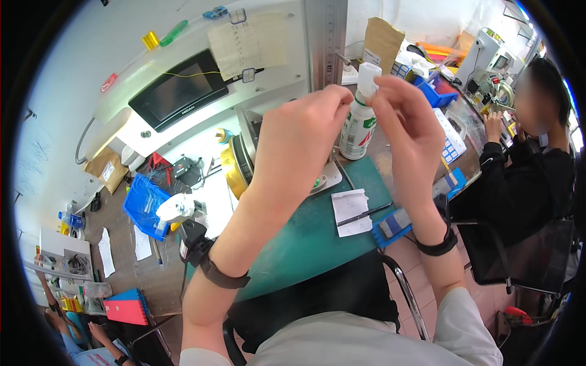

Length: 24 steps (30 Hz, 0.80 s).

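Observation:
My left hand (303,131) is raised over the bench, its thumb and fingertips pinched together. Across from it, at a similar height, my right hand (408,116) also has its thumb and forefinger closed. Whatever the two pinches hold, if anything, is too small to make out. Between and behind the hands stands a white spray-type bottle (357,131) with a white cap and red and green print. Partly hidden behind my left forearm is a machine with a yellow-gold ring (231,168). A white paper (347,204) with a black pen (365,216) across it lies on the green mat (293,256).
A dark screen (178,90) is set in the white machine panel at the back left. A blue bin (145,204) sits on the left of the bench. At the right, a co-worker in black (525,177) sits by another bench. A chair armrest (406,293) is near my right side.

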Each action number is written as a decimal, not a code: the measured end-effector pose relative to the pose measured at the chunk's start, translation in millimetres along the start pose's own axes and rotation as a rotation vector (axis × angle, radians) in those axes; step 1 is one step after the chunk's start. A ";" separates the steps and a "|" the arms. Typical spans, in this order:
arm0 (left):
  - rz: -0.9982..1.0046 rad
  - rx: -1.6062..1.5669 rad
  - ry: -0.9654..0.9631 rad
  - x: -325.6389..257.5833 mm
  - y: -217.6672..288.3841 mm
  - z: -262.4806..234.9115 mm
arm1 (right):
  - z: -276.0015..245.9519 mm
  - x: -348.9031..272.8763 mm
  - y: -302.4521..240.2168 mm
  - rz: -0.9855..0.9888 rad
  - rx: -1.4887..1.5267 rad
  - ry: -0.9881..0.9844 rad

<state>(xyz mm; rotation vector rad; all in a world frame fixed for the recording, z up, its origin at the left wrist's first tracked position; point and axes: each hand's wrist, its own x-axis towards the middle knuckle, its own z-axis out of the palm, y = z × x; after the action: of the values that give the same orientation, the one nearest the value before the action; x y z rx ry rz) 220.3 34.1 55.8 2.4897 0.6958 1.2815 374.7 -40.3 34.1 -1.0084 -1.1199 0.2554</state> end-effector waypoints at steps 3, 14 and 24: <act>0.016 -0.019 -0.003 5.1 -1.9 3.1 | 13.0 28.7 6.4 -0.016 -0.007 0.008; -0.014 0.027 -0.065 11.6 -3.1 -1.3 | 18.5 43.8 13.2 -0.121 -0.080 -0.009; -0.197 -0.053 -0.083 -38.2 20.2 -37.5 | 19.8 43.8 19.5 -0.335 -0.315 -0.003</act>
<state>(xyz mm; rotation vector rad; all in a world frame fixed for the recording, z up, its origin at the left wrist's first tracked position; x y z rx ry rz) 176.8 -2.8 59.7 2.3497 0.8511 1.1049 384.0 8.9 47.7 -1.0742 -1.3368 -0.1952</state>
